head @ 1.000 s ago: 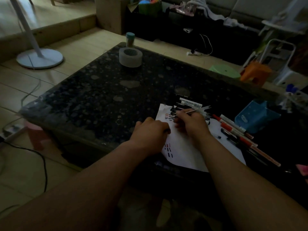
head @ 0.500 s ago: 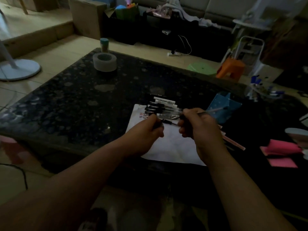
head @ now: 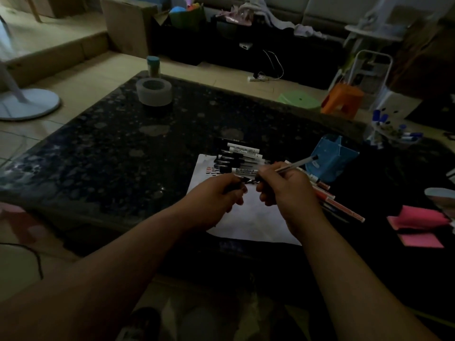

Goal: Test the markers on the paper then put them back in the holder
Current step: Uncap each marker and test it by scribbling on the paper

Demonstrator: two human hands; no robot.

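Note:
A white paper [head: 256, 217] with short red and black test strokes lies on the dark stone table [head: 128, 143]. My right hand [head: 285, 190] grips a thin clear pen [head: 296, 164] above the paper, its tip pointing left. My left hand [head: 216, 195] pinches a small dark cap [head: 242, 181] right at that tip. Several black and white markers [head: 242, 153] lie at the paper's far edge. Red pens [head: 339, 205] lie to the right of my right hand. The blue holder [head: 332, 157] lies tipped on the table behind them.
A grey tape roll [head: 154, 91] and a small jar [head: 153, 66] stand at the table's far left. Pink sticky notes [head: 421, 225] lie at the right. An orange stool [head: 342, 100] and a fan base [head: 27, 104] stand on the floor beyond the table.
My right hand lifted the pen off the paper. My left hand rose from the sheet and met the pen's tip with the cap. The view swung to the right.

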